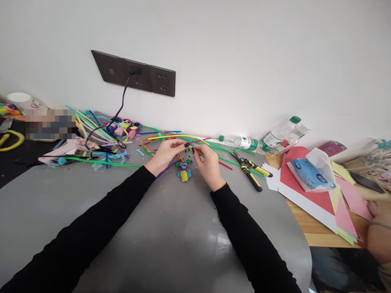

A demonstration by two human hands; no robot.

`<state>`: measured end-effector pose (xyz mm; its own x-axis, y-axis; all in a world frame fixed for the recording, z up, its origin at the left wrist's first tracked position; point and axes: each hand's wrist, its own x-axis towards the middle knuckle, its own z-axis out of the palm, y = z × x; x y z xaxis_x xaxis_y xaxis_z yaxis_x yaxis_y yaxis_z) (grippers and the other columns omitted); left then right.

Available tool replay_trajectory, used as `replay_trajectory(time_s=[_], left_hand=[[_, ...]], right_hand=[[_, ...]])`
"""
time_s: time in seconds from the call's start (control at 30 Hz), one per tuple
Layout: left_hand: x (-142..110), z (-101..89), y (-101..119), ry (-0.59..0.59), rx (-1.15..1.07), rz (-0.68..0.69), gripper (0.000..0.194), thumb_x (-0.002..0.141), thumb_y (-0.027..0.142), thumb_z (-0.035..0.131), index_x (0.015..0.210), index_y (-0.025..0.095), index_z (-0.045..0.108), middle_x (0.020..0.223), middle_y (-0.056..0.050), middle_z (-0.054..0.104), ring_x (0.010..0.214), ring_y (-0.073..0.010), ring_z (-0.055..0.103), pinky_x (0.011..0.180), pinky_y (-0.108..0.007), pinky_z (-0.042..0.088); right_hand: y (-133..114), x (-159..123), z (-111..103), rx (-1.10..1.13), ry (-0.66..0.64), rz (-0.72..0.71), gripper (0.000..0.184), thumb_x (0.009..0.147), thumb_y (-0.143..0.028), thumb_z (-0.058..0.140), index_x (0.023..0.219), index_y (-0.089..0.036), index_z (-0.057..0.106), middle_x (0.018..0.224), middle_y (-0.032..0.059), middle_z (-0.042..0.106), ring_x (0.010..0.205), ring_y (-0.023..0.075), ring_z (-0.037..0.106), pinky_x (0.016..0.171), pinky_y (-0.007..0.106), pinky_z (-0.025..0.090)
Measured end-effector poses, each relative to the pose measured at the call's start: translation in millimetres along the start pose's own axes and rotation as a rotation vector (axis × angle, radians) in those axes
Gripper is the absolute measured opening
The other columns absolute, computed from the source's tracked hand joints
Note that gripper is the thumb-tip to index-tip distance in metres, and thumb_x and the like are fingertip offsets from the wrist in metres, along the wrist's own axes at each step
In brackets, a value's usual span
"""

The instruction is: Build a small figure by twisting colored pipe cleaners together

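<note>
My left hand (165, 155) and my right hand (209, 163) meet over a grey mat (165, 236), both in black sleeves. The fingers of both hands are pinched on a short black pipe cleaner piece (189, 145) held between them. Just below the fingertips lies a small pipe-cleaner figure (184, 170) in yellow, blue and purple. A purple pipe cleaner (165, 170) runs under my left wrist. Long green and yellow pipe cleaners (180, 138) lie right behind the hands.
Yellow-handled pliers (251, 170) lie right of my right hand. Loose pipe cleaners and small dolls (125, 127) pile at back left under a wall socket with a black cable (122, 101). Plastic bottles (241, 142), a tissue pack (311, 175), coloured paper (305, 195) and another person's hand (378, 232) are at right.
</note>
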<state>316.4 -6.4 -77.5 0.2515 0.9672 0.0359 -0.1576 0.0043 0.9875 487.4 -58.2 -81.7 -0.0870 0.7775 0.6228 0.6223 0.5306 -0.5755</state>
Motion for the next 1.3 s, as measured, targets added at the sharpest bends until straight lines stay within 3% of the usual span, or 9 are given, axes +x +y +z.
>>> replay_trajectory(time_s=[0.27, 0.63, 0.97, 1.3], left_hand=[[-1.1, -1.5, 1.9, -0.025, 0.026, 0.033, 0.059, 0.052, 0.063, 0.093, 0.083, 0.015, 0.078, 0.083, -0.008, 0.075, 0.079, -0.0205, 0.066, 0.067, -0.03, 0.047], [-2.5, 0.5, 4.3, 0.003, -0.014, -0.02, 0.06, 0.046, 0.064, 0.095, 0.076, 0.016, 0.076, 0.072, -0.004, 0.07, 0.067, -0.0148, 0.058, 0.058, -0.026, 0.039], [-2.7, 0.9, 4.3, 0.0, -0.009, 0.011, 0.055, 0.049, 0.062, 0.095, 0.072, 0.017, 0.075, 0.069, -0.004, 0.069, 0.064, -0.015, 0.057, 0.056, -0.026, 0.039], [-2.7, -2.1, 5.6, -0.027, 0.06, 0.091, 0.05, 0.058, 0.059, 0.092, 0.076, 0.016, 0.074, 0.076, -0.005, 0.071, 0.073, -0.0182, 0.062, 0.071, -0.031, 0.048]], right_hand=[[1.8, 0.2, -0.8, -0.025, 0.001, -0.011, 0.019, 0.1, -0.022, 0.048, 0.101, -0.023, 0.067, 0.093, 0.0072, 0.072, 0.082, 0.0202, 0.069, 0.078, 0.034, 0.056], [0.7, -0.1, 0.6, -0.033, -0.036, -0.05, 0.021, 0.101, -0.022, 0.047, 0.103, -0.022, 0.068, 0.095, 0.0074, 0.073, 0.086, 0.0199, 0.069, 0.079, 0.032, 0.055], [0.2, 0.2, -0.9, -0.056, -0.066, -0.059, 0.022, 0.103, -0.023, 0.046, 0.103, -0.023, 0.068, 0.093, 0.0074, 0.072, 0.085, 0.0202, 0.068, 0.078, 0.032, 0.055], [-1.2, -0.1, -0.1, -0.033, -0.063, -0.082, 0.021, 0.101, -0.02, 0.047, 0.103, -0.021, 0.068, 0.094, 0.007, 0.072, 0.081, 0.0192, 0.068, 0.076, 0.031, 0.054]])
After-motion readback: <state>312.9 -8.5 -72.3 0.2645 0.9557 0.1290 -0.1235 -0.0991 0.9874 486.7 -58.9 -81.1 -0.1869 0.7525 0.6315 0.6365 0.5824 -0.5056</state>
